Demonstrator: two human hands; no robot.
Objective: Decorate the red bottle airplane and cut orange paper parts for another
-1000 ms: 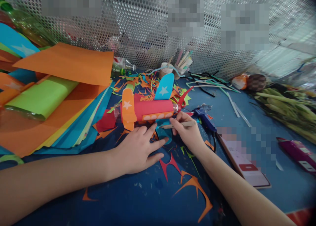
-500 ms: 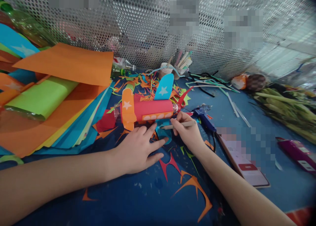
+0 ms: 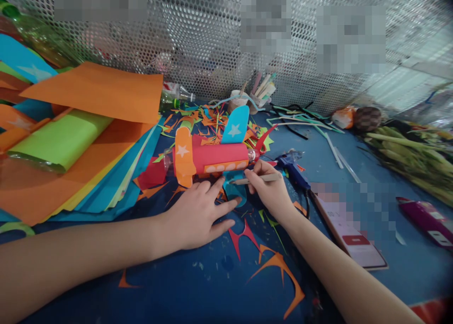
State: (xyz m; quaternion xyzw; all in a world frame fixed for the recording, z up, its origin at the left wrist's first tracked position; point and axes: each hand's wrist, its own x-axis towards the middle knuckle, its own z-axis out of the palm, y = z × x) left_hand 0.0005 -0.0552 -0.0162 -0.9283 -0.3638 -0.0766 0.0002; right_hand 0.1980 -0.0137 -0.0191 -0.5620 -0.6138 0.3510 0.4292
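Note:
My left hand (image 3: 198,213) lies flat on the blue table with fingers spread, its fingertips pressing a small light-blue paper piece (image 3: 232,188). My right hand (image 3: 266,186) is closed on a pencil (image 3: 255,179) whose tip rests on that piece. Just behind both hands lies a paper plane (image 3: 212,156) built on a bottle, with a red body, an orange wing bearing a white star and a light-blue wing with a star.
Stacked orange, green and blue paper sheets (image 3: 78,140) fill the left. A blue glue gun (image 3: 292,168) lies right of my right hand, a phone (image 3: 350,225) beyond it. Paper scraps (image 3: 279,267) litter the table. Cups of pens (image 3: 260,95) stand before a perforated metal screen (image 3: 198,41).

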